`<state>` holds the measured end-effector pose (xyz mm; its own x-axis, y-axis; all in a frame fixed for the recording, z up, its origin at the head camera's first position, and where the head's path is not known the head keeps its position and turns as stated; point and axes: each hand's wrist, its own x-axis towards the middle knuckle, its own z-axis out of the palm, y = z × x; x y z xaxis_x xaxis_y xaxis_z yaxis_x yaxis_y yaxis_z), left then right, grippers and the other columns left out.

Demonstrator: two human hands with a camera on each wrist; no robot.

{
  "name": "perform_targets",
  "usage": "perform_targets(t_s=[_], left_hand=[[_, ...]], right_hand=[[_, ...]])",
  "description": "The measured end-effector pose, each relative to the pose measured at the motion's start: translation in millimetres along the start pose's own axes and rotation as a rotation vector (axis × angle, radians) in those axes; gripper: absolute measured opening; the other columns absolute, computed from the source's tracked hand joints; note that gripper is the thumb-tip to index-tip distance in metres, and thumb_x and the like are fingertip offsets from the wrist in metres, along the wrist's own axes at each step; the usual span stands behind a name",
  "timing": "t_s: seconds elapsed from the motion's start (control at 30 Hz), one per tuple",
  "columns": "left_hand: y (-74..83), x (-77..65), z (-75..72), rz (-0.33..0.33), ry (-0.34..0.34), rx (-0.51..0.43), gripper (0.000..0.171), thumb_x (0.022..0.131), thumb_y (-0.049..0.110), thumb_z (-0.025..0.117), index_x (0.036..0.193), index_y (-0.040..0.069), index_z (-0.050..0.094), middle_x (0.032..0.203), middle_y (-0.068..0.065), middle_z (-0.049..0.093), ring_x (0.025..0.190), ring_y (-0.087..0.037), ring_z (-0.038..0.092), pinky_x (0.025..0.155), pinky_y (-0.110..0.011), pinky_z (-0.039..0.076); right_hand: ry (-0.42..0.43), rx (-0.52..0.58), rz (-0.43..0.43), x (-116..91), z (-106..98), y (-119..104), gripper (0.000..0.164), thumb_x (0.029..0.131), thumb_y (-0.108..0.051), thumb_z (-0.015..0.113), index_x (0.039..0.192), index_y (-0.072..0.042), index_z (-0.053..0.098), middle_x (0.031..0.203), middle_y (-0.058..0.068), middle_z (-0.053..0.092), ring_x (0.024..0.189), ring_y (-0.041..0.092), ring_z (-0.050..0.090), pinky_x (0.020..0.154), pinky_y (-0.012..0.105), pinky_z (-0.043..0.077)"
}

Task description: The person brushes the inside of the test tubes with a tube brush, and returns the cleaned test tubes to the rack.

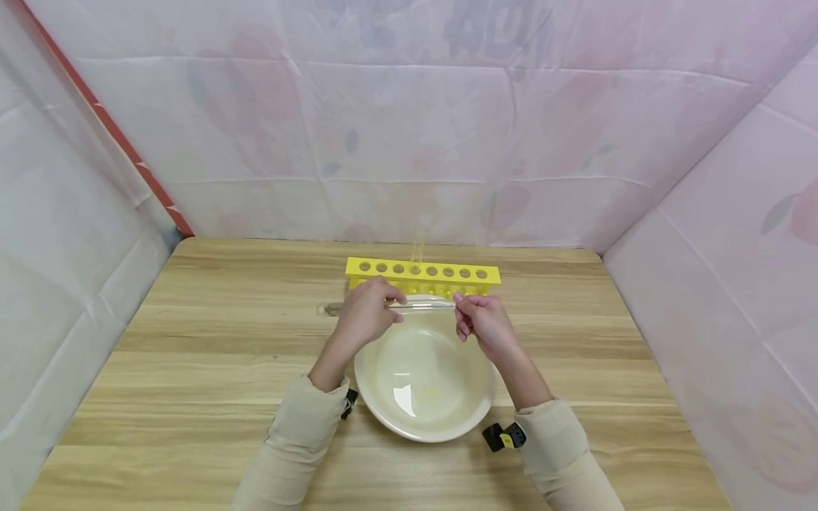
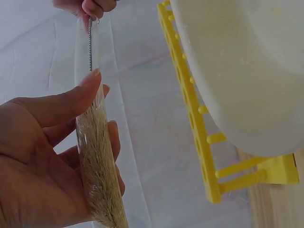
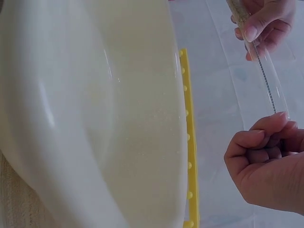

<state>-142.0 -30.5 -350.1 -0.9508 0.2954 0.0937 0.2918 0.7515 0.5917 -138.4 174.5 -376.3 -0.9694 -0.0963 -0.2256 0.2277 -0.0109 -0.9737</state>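
My left hand (image 1: 369,312) grips a clear glass test tube (image 2: 81,52), which lies almost level above the far rim of a cream basin (image 1: 424,426). Inside the tube is a test tube brush (image 2: 97,156), its tan bristles toward the closed end at the left. The brush's twisted wire stem (image 3: 266,80) runs out to the tube's mouth. There my right hand (image 1: 482,323) pinches the stem between thumb and forefinger, its other fingers curled. The stem's far end is hidden in the right hand.
Behind the basin stands a yellow test tube rack (image 1: 422,271) with a row of round holes. Another clear test tube (image 1: 418,248) stands upright in it. All rest on a wooden table (image 1: 211,369), with printed cloth walls (image 1: 409,128) at the back and sides.
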Motion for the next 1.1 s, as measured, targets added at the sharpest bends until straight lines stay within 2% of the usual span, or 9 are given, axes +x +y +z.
perform_targets(t_s=[0.23, 0.37, 0.47, 0.6, 0.73, 0.83, 1.0, 1.1], left_hand=[[-7.0, 0.4, 0.0, -0.057, -0.038, -0.059, 0.019, 0.069, 0.005, 0.078, 0.087, 0.008, 0.073, 0.086, -0.003, 0.060, 0.080, -0.017, 0.052, 0.071, -0.034, 0.043], [-10.8, -0.3, 0.1, -0.081, -0.057, -0.046, 0.019, 0.069, 0.006, 0.078, 0.087, 0.008, 0.073, 0.084, -0.003, 0.058, 0.079, -0.017, 0.050, 0.071, -0.034, 0.042], [-12.0, -0.5, 0.4, -0.091, -0.066, -0.037, 0.019, 0.069, 0.007, 0.078, 0.087, 0.008, 0.073, 0.083, -0.003, 0.058, 0.078, -0.018, 0.050, 0.071, -0.035, 0.042], [-12.4, -0.7, 2.9, -0.087, -0.065, -0.035, 0.017, 0.071, 0.006, 0.077, 0.087, 0.008, 0.072, 0.086, -0.002, 0.064, 0.081, -0.018, 0.055, 0.073, -0.037, 0.044], [-11.3, -2.1, 3.8, -0.075, -0.066, -0.038, 0.016, 0.073, 0.006, 0.075, 0.088, 0.008, 0.072, 0.089, -0.002, 0.066, 0.084, -0.019, 0.057, 0.073, -0.038, 0.045], [-13.8, -2.5, 2.2, -0.063, -0.072, -0.068, 0.016, 0.073, 0.006, 0.075, 0.088, 0.007, 0.071, 0.088, -0.003, 0.063, 0.082, -0.019, 0.056, 0.074, -0.037, 0.044], [-20.6, -0.7, -2.1, -0.041, -0.103, -0.193, 0.016, 0.072, 0.004, 0.075, 0.087, 0.005, 0.070, 0.085, -0.004, 0.061, 0.080, -0.019, 0.054, 0.075, -0.033, 0.045], [-23.1, 0.4, -4.1, -0.045, -0.125, -0.230, 0.016, 0.073, 0.005, 0.075, 0.088, 0.005, 0.069, 0.084, -0.003, 0.062, 0.079, -0.018, 0.055, 0.074, -0.032, 0.046]], right_hand=[[-0.020, -0.018, 0.027, 2.8, 5.9, 0.9, 0.038, 0.096, -0.010, 0.045, 0.060, -0.001, 0.047, 0.049, 0.004, 0.038, 0.040, 0.013, 0.038, 0.042, 0.023, 0.037], [-0.043, 0.005, 0.069, 5.3, 7.7, 4.1, 0.037, 0.095, -0.010, 0.047, 0.059, -0.001, 0.047, 0.049, 0.003, 0.039, 0.040, 0.012, 0.037, 0.042, 0.023, 0.037], [-0.035, 0.049, 0.104, 6.1, 9.0, 5.2, 0.038, 0.095, -0.010, 0.047, 0.057, -0.002, 0.046, 0.049, 0.002, 0.038, 0.039, 0.011, 0.035, 0.042, 0.023, 0.036], [-0.002, 0.161, 0.150, 6.6, 11.3, 5.2, 0.041, 0.096, -0.008, 0.044, 0.055, -0.005, 0.040, 0.047, 0.000, 0.032, 0.038, 0.010, 0.030, 0.042, 0.022, 0.031], [-0.005, 0.230, 0.160, 7.7, 10.3, 5.5, 0.044, 0.096, -0.006, 0.042, 0.053, -0.007, 0.036, 0.046, -0.002, 0.028, 0.037, 0.008, 0.028, 0.043, 0.021, 0.029], [-0.047, 0.153, 0.083, 8.8, 6.7, 5.5, 0.044, 0.096, -0.007, 0.042, 0.052, -0.006, 0.038, 0.046, 0.000, 0.032, 0.039, 0.010, 0.032, 0.044, 0.022, 0.033], [-0.052, -0.178, -0.167, 9.4, -1.7, 1.7, 0.042, 0.095, -0.013, 0.048, 0.056, 0.002, 0.046, 0.048, 0.005, 0.043, 0.044, 0.017, 0.046, 0.050, 0.025, 0.041], [-0.034, -0.258, -0.220, 9.2, -3.3, -1.5, 0.042, 0.095, -0.015, 0.050, 0.057, 0.004, 0.046, 0.048, 0.005, 0.043, 0.044, 0.018, 0.047, 0.051, 0.026, 0.041]])
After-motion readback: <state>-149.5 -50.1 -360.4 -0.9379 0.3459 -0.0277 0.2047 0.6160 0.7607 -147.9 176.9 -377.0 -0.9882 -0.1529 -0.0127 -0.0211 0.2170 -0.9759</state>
